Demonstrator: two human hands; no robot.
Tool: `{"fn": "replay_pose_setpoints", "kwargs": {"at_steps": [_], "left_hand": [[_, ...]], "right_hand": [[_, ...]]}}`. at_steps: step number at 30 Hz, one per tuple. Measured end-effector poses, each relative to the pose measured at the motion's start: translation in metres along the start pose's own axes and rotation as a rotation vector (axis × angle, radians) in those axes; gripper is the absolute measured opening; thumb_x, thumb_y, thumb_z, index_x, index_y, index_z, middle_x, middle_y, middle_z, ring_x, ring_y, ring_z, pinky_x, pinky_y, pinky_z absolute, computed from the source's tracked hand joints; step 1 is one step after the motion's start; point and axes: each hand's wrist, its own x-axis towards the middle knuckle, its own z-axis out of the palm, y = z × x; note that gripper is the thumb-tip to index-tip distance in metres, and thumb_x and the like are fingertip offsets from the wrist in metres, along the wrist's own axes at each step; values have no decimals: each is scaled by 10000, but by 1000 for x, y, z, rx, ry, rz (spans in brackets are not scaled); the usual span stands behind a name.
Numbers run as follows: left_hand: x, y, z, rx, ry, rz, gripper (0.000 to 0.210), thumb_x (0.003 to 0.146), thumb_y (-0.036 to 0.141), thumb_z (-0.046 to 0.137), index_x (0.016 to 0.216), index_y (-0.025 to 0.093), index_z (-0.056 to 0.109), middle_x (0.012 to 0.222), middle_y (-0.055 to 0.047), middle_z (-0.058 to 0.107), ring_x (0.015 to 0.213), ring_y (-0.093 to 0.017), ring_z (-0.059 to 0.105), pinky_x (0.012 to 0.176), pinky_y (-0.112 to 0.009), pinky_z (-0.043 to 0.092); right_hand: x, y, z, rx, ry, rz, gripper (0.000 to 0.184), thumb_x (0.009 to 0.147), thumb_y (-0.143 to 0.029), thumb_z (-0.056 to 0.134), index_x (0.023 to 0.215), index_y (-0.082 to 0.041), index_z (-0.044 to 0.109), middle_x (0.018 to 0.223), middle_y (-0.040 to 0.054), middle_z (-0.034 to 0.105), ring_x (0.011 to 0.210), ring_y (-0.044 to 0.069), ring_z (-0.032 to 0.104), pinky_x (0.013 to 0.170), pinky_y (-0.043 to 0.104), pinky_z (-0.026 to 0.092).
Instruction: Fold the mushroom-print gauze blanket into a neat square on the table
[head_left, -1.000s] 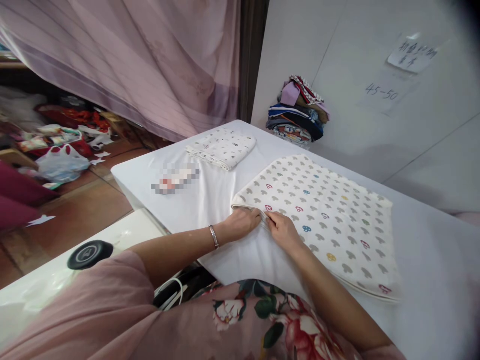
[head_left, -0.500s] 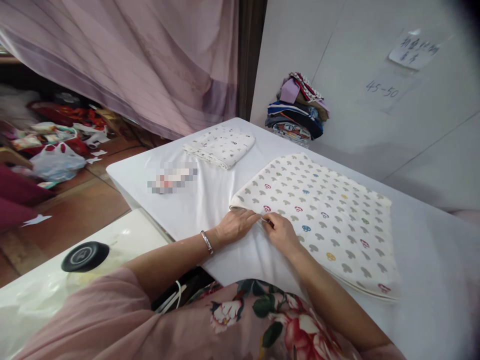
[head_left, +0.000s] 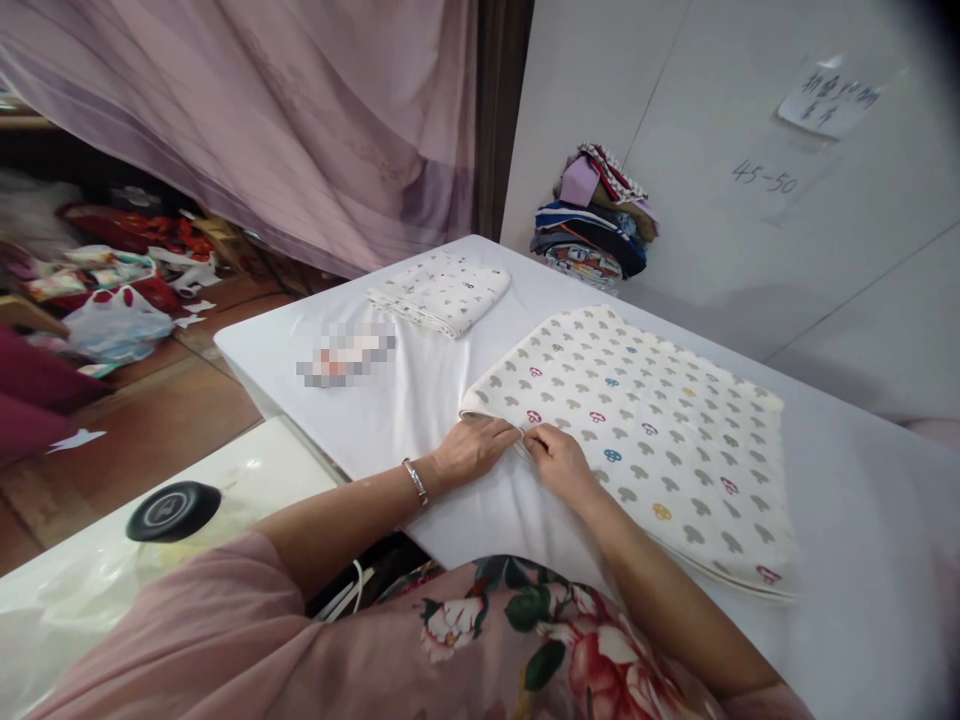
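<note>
A white cloth with grey and coloured mushroom prints (head_left: 637,420) lies folded in layers on the white-covered table (head_left: 840,520). At its near left edge my left hand (head_left: 474,450), with a silver bracelet at the wrist, is closed with the fingertips on the cloth's edge. Right beside it my right hand (head_left: 559,462) pinches the same edge between thumb and bent fingers. The two hands almost touch. Farther back lies a smaller folded white cloth with tiny prints (head_left: 442,290), apart from both hands.
A pixelated item (head_left: 345,355) lies at the table's left. On a lower white surface at left stands a round black-topped object (head_left: 174,510). A pile of folded clothes (head_left: 592,220) rests by the wall behind the table. Plastic bags (head_left: 116,325) sit on the tiled floor.
</note>
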Motion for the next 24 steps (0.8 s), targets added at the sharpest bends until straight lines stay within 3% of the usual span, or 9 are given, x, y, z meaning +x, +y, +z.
{"fn": "replay_pose_setpoints", "kwargs": {"at_steps": [5, 11, 17, 24], "left_hand": [[-1, 0, 0, 1, 4, 8, 178, 894, 134, 409, 911, 167, 583, 797, -21, 614, 710, -141, 576, 636, -267, 433], [-4, 2, 0, 28, 8, -13, 202, 909, 157, 395, 825, 176, 577, 774, -19, 581, 704, -139, 529, 632, -271, 401], [-2, 5, -4, 60, -45, -68, 228, 933, 181, 367, 848, 189, 579, 911, -28, 589, 785, -151, 522, 651, -281, 393], [-3, 5, -3, 45, -50, -78, 236, 933, 182, 364, 881, 187, 594, 1012, -35, 592, 835, -153, 530, 690, -283, 407]], "right_hand": [[0, 2, 1, -4, 40, -36, 160, 856, -187, 438, 755, -211, 560, 756, 7, 588, 744, 159, 543, 700, 274, 400], [-2, -3, -5, -100, 233, -151, 215, 907, -179, 362, 841, -207, 565, 824, 42, 592, 801, 165, 544, 732, 282, 426], [-6, -2, 2, -392, 89, -270, 201, 911, -184, 408, 885, -188, 607, 873, 75, 608, 850, 202, 532, 758, 315, 436], [-5, -1, -1, -467, 65, -213, 263, 884, -117, 425, 1009, -204, 640, 865, 70, 579, 855, 207, 514, 730, 309, 424]]}}
